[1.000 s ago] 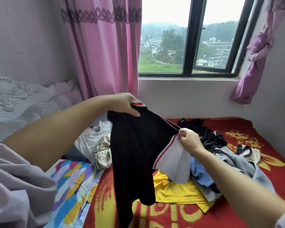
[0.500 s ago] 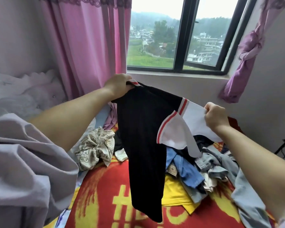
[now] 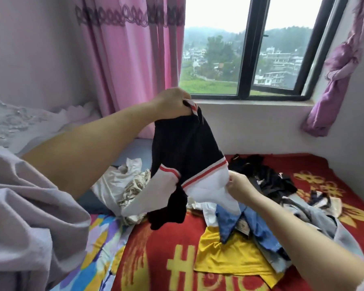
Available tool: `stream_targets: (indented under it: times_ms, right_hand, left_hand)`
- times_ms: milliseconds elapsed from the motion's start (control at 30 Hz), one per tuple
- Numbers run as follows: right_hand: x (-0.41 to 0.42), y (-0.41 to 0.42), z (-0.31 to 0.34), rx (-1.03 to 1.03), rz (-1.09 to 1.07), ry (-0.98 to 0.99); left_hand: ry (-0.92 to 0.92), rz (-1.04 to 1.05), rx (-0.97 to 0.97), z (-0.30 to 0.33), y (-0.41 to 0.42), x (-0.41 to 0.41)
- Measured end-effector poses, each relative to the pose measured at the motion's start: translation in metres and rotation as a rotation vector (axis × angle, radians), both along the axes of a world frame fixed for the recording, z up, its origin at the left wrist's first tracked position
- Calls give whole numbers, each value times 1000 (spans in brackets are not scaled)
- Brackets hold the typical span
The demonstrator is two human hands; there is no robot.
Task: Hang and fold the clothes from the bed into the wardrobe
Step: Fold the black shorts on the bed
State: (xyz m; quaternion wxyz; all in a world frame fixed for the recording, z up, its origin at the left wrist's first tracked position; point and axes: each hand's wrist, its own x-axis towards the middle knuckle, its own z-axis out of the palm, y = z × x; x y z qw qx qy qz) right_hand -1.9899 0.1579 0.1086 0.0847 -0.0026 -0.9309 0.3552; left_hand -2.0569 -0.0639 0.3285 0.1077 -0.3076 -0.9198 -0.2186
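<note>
While both hands, left (image 3: 172, 102) and right (image 3: 239, 185), pinch it, the soft black shirt (image 3: 183, 148) hangs crumpled, white sleeves limp.

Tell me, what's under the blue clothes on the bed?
A yellow shirt sticks out from under the blue clothes, lying flat on the red blanket. A bit of patterned cloth peeks out too. How far the yellow shirt runs beneath, and anything else under the pile, is covered.

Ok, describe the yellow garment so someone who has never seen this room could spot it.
Start at the red blanket with yellow print covering the bed below the window. In the clothes pile on it, the yellow garment lies flat at the near edge, partly under a blue garment. It is the pile's only bright yellow piece.
</note>
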Motion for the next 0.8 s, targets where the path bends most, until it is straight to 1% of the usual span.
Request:
stream_targets:
  times_ms: [67,133,200,233,300,333,433,467,567,667,733,800]
  right_hand:
    - [12,-33,-11,-93,79,-63]
    - [26,-66,-9,-224,203,-151]
    - [38,-96,0,-404,366,-270]
    - [42,-108,6,-516,407,-323]
    - [46,-130,18,-685,378,-372]
    - [44,-141,22,-711,333,-343]
    - [34,-171,27,-678,177,-236]
    - [31,-178,25,-644,111,-224]
    - [31,-173,17,-507,-17,-107]
    - [33,-129,7,-352,-142,-38]
    - [27,-86,2,-185,-208,-31]
    - [16,-41,6,1,-277,-9]
  left_hand:
    - [-1,61,-44,-2,-2,1]
    - [-2,126,-42,-7,-3,1]
    - [-22,177,-9,-12,-4,2]
    - [-41,198,6,-14,-5,3]
    - [-84,224,27,-17,-6,6]
    - [-98,228,37,-18,-7,7]
    - [-112,224,42,-20,-7,13]
    - [-114,222,39,-21,-7,14]
    - [-101,213,2,-18,-12,19]
    - [-127,187,4,-16,-31,15]
    - [-147,142,-10,-19,-45,9]
    - [-87,188,-133,-28,-48,2]
